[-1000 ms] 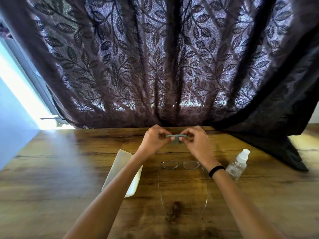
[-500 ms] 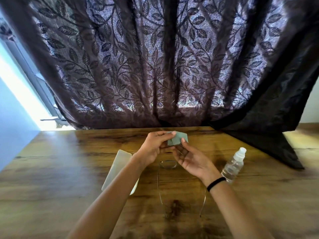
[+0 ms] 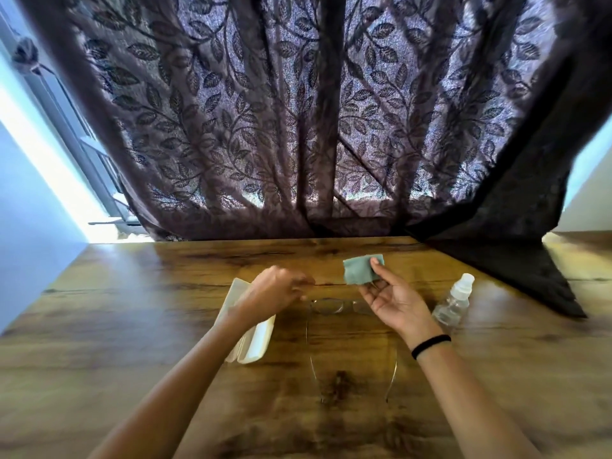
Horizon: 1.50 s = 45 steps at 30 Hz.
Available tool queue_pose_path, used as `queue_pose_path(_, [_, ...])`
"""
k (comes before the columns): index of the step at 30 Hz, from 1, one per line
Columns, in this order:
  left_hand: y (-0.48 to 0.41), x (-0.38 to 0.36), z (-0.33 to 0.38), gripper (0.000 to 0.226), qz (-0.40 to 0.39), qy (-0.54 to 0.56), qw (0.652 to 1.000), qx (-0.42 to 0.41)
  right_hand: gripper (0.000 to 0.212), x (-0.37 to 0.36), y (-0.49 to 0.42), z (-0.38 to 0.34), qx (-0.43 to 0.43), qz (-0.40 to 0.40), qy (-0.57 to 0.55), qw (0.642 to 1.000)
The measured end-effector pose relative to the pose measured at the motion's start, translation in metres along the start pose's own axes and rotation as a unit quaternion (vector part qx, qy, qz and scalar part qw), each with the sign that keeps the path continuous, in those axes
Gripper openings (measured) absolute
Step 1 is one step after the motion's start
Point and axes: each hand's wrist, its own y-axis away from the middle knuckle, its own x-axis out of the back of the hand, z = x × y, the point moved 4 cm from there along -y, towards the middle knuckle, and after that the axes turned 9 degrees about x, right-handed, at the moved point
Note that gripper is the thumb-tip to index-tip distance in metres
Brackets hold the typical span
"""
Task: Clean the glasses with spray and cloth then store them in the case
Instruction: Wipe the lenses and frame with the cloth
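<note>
Head camera: the glasses [image 3: 326, 306] lie on the table [image 3: 132, 326], arms unfolded, with no hand on them. Just behind them, the right hand [image 3: 394, 301] pinches the green cloth [image 3: 359, 269]. The left hand [image 3: 275, 293] is curled but blurry, so I cannot tell if it holds anything. The case [image 3: 253, 341] lies left of the glasses and the spray bottle [image 3: 453, 301] lies right. I think spraying, wiping and storing are all still left to do.

A right hand [image 3: 394, 303] pinches a green cloth [image 3: 359, 268] above glasses [image 3: 328, 306] lying open on a wooden bench [image 3: 132, 326]. The blurred left hand [image 3: 271, 293] hovers over a white case [image 3: 255, 342]. A spray bottle [image 3: 453, 301] stands just right of the glasses.
</note>
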Motion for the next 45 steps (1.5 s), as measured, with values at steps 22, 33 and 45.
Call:
queue_pose_path(22, [0.034,-0.002,0.030,0.029,0.052,-0.237,0.926,-0.288,0.020,-0.001,0.029,-0.021,0.016,-0.025,-0.017,0.999])
queue_pose_path(33, [0.012,0.008,0.000,0.011,0.124,-0.024,0.988,-0.086,0.025,-0.013,0.053,-0.068,0.136,-0.119,0.060,0.982])
queue_pose_path(45, [0.004,0.034,0.006,0.006,0.228,0.118,0.966,-0.019,0.036,-0.006,0.056,-0.039,0.084,-0.183,0.316,0.927])
